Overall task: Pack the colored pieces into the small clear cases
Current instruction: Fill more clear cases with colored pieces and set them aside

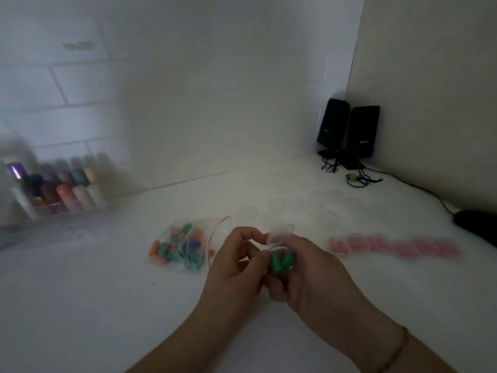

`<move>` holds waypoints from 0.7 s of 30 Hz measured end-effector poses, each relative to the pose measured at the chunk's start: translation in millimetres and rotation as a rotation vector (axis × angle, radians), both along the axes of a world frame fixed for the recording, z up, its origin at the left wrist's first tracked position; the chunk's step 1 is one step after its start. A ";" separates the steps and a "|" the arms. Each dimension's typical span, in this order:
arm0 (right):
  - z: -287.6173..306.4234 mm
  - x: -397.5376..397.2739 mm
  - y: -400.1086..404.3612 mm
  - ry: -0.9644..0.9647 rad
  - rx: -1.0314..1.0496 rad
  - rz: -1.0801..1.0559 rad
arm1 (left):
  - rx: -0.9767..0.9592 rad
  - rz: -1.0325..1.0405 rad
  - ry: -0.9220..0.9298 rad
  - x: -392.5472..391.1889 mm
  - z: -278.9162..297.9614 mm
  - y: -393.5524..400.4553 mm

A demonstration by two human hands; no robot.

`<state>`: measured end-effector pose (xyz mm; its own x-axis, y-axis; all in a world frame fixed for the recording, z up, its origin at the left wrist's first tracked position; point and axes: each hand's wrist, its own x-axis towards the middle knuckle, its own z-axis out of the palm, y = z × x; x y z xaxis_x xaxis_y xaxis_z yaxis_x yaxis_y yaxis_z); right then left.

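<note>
My right hand (309, 278) holds a small clear case (279, 239) with two green pieces (281, 261) inside it, above the middle of the white table. My left hand (236, 267) pinches the case's open lid at the top. A clear zip bag (180, 247) of orange, green and blue pieces lies on the table just left of my hands. A blurred row of clear cases with pink pieces (395, 247) lies to the right. Several empty clear cases (309, 205) sit faintly behind my hands.
A clear organiser with coloured bottles (61, 192) stands at the far left against the tiled wall. Two black speakers (349, 133) with tangled cables stand in the back right corner. A dark object (478, 224) lies at the right edge.
</note>
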<state>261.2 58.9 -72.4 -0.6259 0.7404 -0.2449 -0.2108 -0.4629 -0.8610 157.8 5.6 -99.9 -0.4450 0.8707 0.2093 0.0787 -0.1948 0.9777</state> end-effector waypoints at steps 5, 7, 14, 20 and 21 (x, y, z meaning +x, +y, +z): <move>-7.8 4.2 8.8 0.032 -0.097 0.037 | -0.058 0.004 0.081 1.0 -1.1 -0.3; -7.2 8.7 12.4 0.051 -0.110 0.099 | -0.081 0.033 0.124 -1.1 -4.7 1.9; -5.8 11.8 14.7 0.087 -0.100 0.172 | -0.096 -0.037 0.118 -2.6 -5.4 -0.4; -7.8 16.0 17.8 0.096 -0.019 0.295 | -0.084 -0.176 -0.040 -13.1 -5.1 -3.6; -8.1 16.4 17.3 0.087 0.000 0.314 | -0.081 -0.195 -0.027 -13.2 -4.2 -4.7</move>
<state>277.5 76.2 -80.4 -0.8423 0.5079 -0.1803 -0.1305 -0.5168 -0.8461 144.6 0.9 -104.1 -0.2705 0.9545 0.1258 0.0207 -0.1249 0.9920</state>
